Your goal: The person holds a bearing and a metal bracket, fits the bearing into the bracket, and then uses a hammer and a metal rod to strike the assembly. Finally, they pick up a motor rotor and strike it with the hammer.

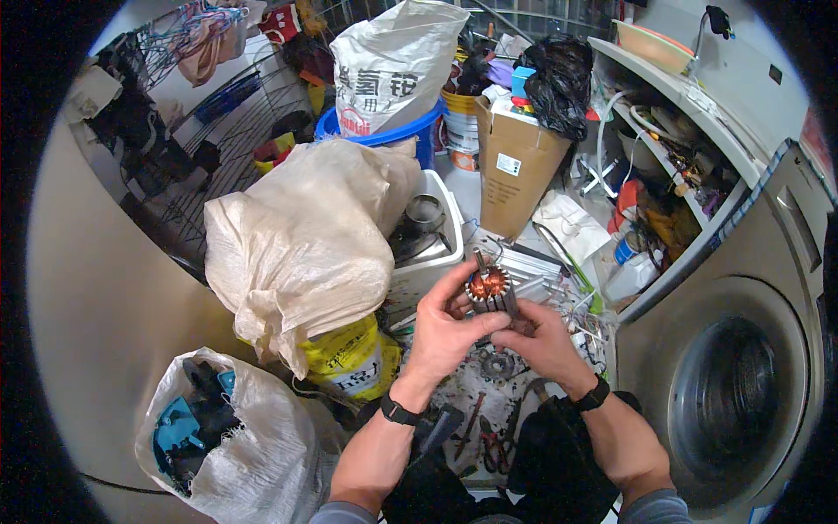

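Observation:
Over the littered floor I hold a motor armature (491,288), with copper windings, slotted dark metal sides and a short shaft pointing up. My left hand (443,327) wraps its left side, thumb across the front below the windings. From the right, my right hand (543,339) closes its fingers at the armature's lower edge; some of those fingertips are hidden. Below the hands lies a round metal part (496,365) on the dirty floor. Nearer my knees are red-handled pliers (494,447) and other hand tools.
At the left stand an open white sack (262,445) of teal and black parts, a yellow bag (353,358) and a large beige sack (297,227). Behind are a white bin (449,214) and a cardboard box (515,179). A washing machine (733,375) bounds the right.

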A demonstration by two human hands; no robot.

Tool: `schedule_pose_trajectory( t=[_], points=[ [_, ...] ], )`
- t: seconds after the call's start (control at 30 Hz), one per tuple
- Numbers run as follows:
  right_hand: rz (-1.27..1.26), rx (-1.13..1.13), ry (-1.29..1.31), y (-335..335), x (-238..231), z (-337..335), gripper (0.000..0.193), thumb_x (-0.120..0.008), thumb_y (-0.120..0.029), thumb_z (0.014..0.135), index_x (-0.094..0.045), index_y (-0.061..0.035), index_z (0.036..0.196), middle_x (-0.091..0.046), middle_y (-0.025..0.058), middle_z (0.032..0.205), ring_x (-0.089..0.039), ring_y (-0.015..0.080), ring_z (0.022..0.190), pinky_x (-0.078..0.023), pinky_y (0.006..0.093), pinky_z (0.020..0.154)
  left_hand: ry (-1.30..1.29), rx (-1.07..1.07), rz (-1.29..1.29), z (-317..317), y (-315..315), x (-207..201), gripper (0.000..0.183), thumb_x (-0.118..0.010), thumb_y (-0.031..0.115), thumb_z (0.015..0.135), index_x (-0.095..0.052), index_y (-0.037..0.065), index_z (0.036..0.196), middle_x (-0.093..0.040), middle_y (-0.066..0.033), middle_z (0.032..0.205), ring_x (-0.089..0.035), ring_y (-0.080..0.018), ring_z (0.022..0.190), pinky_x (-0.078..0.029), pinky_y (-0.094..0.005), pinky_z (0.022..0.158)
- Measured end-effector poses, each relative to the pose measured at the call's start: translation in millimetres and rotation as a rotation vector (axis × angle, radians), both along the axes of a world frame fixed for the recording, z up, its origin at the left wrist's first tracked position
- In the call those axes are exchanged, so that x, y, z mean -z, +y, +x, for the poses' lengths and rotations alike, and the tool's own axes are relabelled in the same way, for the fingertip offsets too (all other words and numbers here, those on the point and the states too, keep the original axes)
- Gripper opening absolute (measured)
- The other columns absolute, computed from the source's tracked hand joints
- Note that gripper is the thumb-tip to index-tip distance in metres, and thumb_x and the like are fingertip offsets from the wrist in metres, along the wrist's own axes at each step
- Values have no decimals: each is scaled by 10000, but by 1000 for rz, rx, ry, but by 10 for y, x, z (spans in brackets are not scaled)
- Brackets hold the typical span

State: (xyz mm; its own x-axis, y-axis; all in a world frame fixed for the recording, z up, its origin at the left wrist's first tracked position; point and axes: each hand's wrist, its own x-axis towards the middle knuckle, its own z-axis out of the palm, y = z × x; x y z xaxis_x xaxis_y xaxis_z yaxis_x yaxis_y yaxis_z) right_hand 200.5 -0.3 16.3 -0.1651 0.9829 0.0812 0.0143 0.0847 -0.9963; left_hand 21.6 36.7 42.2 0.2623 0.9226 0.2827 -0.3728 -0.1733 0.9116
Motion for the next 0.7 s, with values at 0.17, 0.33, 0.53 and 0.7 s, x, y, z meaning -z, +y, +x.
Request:
schedule_pose_trajectory(
  t=[0.17, 0.33, 0.53, 0.7],
  points=[
    [-114, -60, 51, -14, 22, -10, 398, -753, -68, 882, -624, -17, 1255, -691, 8, 1018, -630, 79, 883, -536, 270, 773, 69, -61, 13, -6, -50, -55, 719, -814, -53, 762, -489, -27, 1403, -647, -97, 1244, -643, -160, 1086, -529, -320, 966],
    [-70, -56, 12, -22, 18, -48, 361, -757, -85, 882, -628, -8, 1209, -681, 6, 981, -621, 78, 853, -535, 272, 740, 152, -106, 4, 47, -69, -94, 740, -869, -25, 664, -547, 4, 1331, -658, -72, 1191, -635, -152, 1075, -520, -321, 967],
    [-5, -51, -68, -2, 129, -25, 230, -718, -49, 899, -633, 4, 1106, -691, 38, 896, -655, 109, 785, -538, 280, 705, 244, -135, 57, 71, -93, -94, 737, -873, -16, 650, -548, 4, 1312, -651, -59, 1159, -628, -142, 1039, -510, -312, 961],
    [-40, -43, -35, -32, 99, -24, 271, -745, -82, 885, -640, 3, 1120, -684, 27, 912, -636, 97, 812, -535, 281, 717, 225, -120, 45, 90, -122, -142, 730, -863, 15, 691, -526, -13, 1338, -653, -74, 1160, -626, -144, 1055, -505, -312, 963]
  ],
)
